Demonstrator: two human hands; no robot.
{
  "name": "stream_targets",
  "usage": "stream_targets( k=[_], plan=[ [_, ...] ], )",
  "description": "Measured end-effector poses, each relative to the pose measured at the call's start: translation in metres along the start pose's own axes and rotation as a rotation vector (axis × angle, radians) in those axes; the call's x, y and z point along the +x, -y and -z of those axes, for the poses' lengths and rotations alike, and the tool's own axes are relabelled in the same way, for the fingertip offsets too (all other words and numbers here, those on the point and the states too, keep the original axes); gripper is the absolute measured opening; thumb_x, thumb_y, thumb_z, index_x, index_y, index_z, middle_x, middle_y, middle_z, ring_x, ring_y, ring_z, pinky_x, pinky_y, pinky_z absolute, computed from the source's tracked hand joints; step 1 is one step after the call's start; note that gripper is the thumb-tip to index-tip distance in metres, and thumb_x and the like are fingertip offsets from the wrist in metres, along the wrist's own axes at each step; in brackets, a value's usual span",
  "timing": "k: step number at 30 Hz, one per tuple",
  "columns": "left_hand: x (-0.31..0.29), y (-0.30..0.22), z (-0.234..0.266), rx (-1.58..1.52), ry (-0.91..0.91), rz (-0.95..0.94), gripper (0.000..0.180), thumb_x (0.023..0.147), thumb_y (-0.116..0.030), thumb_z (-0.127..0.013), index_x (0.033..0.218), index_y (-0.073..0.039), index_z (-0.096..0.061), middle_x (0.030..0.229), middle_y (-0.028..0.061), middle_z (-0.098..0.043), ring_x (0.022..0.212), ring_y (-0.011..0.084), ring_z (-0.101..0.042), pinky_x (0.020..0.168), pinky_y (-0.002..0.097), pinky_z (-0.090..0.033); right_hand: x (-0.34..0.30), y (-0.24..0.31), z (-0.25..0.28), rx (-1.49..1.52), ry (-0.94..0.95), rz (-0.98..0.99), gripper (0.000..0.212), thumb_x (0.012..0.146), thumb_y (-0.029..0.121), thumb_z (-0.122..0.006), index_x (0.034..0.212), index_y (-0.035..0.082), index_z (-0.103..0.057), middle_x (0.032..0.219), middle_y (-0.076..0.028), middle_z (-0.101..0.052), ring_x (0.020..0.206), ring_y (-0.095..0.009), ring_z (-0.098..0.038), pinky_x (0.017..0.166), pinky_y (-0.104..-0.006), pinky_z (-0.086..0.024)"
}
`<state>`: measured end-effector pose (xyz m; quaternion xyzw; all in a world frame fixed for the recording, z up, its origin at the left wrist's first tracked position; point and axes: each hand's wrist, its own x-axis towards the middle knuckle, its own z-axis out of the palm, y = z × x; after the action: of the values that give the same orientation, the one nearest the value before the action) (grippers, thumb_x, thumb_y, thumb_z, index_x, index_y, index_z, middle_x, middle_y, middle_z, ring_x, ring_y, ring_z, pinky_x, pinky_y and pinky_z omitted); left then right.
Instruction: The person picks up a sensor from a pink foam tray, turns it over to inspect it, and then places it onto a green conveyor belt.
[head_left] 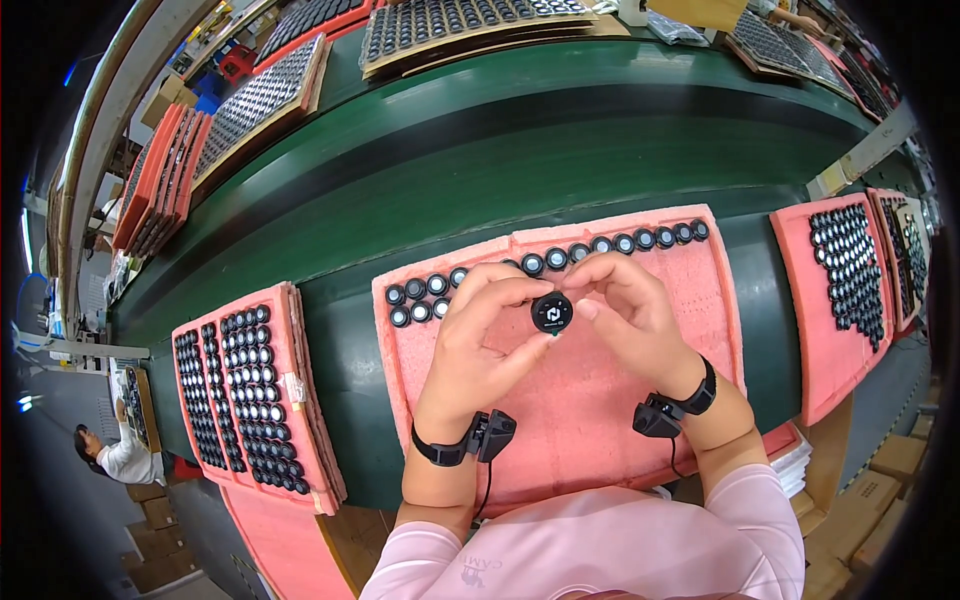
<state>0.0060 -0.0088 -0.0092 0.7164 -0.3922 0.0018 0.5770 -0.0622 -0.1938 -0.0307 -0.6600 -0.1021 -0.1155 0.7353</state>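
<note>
Foam [580,430] under disc [552,313]; green bench [350,350]; cartons [868,512]

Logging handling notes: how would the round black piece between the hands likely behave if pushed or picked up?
The round black piece is probably light, being smaller than the left hand. It looks rigid, its circular outline undistorted. Set on edge, that round rim might roll.
</note>
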Motion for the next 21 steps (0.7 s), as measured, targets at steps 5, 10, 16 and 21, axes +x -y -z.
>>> stream_targets(
  k=[5, 10, 16, 21],
  plan=[
    [0.0, 0.001, -0.001, 0.012, 0.01, -0.047, 0.038, 0.069, 0.005, -0.075, 0.105, -0.002, -0.067, 0.102, 0.0096, -0.06, 0.096, 0.0233, -0.061, 0.086, 0.034, -0.05, -0.002, -0.004, -0.004, 0.112, 0.034, -0.137, 0.022, 0.087, 0.001, -0.065, 0.109, 0.0, -0.058, 0.108, -0.007, -0.061, 0.101, -0.014, -0.059, 0.092, -0.0318, -0.048],
    [0.001, -0.005, 0.001, -0.083, 0.002, -0.039, 0.033, 0.069, 0.005, -0.075, 0.101, -0.002, -0.068, 0.1, 0.0097, -0.061, 0.094, 0.023, -0.06, 0.085, 0.0347, -0.049, -0.002, -0.004, -0.007, 0.142, 0.02, -0.08, 0.023, 0.086, 0.001, -0.068, 0.107, 0.001, -0.06, 0.106, -0.007, -0.063, 0.102, -0.014, -0.06, 0.093, -0.0322, -0.048],
    [-0.001, -0.002, 0.003, -0.078, -0.03, -0.038, 0.029, 0.069, 0.006, -0.075, 0.097, -0.002, -0.068, 0.096, 0.009, -0.061, 0.092, 0.0225, -0.06, 0.084, 0.0338, -0.049, -0.002, -0.01, -0.005, 0.013, 0.047, 0.034, 0.024, 0.084, -0.001, -0.069, 0.106, 0.002, -0.061, 0.108, -0.009, -0.064, 0.104, -0.017, -0.061, 0.094, -0.0337, -0.049],
    [-0.003, 0.002, 0.004, -0.088, -0.03, -0.061, 0.028, 0.069, 0.005, -0.075, 0.095, -0.002, -0.068, 0.094, 0.0088, -0.061, 0.09, 0.0214, -0.06, 0.082, 0.0328, -0.049, -0.002, -0.01, -0.005, -0.036, 0.055, 0.093, 0.025, 0.083, -0.002, -0.069, 0.106, 0.003, -0.061, 0.108, -0.01, -0.064, 0.105, -0.019, -0.061, 0.094, -0.0341, -0.049]
  ],
)
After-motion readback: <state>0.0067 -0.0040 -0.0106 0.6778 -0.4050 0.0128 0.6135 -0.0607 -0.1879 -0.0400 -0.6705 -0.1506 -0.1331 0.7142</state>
